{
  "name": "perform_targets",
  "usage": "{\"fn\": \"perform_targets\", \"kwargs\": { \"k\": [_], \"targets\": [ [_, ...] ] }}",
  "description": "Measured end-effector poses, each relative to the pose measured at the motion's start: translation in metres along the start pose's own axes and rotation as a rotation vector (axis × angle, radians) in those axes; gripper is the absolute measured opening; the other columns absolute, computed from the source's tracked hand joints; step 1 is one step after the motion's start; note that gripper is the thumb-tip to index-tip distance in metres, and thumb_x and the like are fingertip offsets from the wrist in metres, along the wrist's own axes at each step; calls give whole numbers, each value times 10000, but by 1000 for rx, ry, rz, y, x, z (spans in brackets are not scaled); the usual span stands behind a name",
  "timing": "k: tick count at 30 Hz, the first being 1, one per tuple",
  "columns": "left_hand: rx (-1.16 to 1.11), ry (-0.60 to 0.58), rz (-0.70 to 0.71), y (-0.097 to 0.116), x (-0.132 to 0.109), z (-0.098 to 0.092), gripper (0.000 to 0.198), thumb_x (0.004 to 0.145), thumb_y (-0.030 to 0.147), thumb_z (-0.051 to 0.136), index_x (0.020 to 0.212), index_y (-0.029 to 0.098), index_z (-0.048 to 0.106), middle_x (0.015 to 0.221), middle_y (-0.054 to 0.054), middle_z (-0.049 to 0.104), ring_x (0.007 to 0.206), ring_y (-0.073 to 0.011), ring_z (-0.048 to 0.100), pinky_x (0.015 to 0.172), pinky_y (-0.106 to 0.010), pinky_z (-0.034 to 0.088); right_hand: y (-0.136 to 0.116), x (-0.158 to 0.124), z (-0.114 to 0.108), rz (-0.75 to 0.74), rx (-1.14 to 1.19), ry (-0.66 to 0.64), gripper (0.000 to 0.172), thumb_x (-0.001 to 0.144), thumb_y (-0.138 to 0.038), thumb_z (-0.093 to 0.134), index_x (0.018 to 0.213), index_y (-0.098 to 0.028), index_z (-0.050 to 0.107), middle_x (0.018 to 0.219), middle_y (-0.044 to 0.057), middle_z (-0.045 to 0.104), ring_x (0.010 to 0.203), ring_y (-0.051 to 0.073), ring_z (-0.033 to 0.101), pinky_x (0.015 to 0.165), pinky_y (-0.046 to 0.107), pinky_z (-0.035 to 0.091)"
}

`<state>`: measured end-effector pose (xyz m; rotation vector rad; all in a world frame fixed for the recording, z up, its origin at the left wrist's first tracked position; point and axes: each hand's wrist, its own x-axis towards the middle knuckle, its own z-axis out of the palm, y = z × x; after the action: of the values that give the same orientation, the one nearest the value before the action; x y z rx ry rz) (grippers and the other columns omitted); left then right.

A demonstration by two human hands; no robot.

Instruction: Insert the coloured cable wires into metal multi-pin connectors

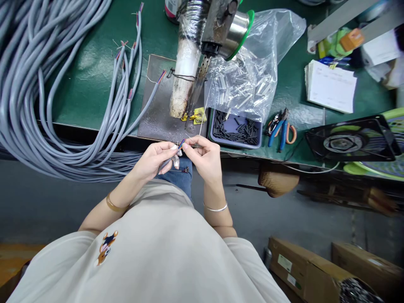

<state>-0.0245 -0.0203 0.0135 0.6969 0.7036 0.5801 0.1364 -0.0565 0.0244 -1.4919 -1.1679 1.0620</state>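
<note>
Near the bench's front edge, my left hand is closed around the end of a grey cable. Thin coloured wires stick out of its cut end. The thumb and forefinger of my right hand pinch at these wires, and fine bare strands show beside the fingertips. A thin line of solder wire hangs from the solder spool down to my right hand; whether the hand grips it, I cannot tell. Just beyond both hands, a soldering iron points down over a yellow piece.
Grey cables pile up at the left. A tray of short black tubes stands right of my hands, under a clear plastic bag. Farther right are pliers, a paper stack and a black fan.
</note>
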Motion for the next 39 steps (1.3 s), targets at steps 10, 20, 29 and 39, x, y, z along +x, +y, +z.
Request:
{"fn": "perform_targets", "kwargs": {
  "k": [10,20,29,39],
  "targets": [
    [-11,36,12,-2,-1,2,458,700,501,861,734,145,576,547,-12,676,289,-36,423,298,-153,225,-4,-2,2,16,-12,10,159,818,-323,676,744,-184,649,694,-41,570,450,20,220,433,247,120],
    [57,24,76,-3,-1,1,450,742,521,833,778,132,610,581,-9,688,293,-39,444,292,-159,258,-2,-2,-1,-33,-1,-3,139,826,-322,695,789,-189,676,787,-25,616,461,18,244,434,254,141],
    [99,-12,88,-3,-3,1,447,771,534,809,774,129,620,611,0,680,307,-35,466,296,-152,267,-1,0,-8,-24,32,-64,228,807,-389,762,779,-183,669,774,-30,604,473,17,245,433,246,147],
    [25,-88,15,1,-6,0,446,762,527,821,756,129,620,568,-24,687,291,-40,440,297,-157,246,0,-2,-11,20,68,-150,307,809,-492,758,808,-200,664,660,-47,542,448,34,304,413,221,203]
  ]
}}
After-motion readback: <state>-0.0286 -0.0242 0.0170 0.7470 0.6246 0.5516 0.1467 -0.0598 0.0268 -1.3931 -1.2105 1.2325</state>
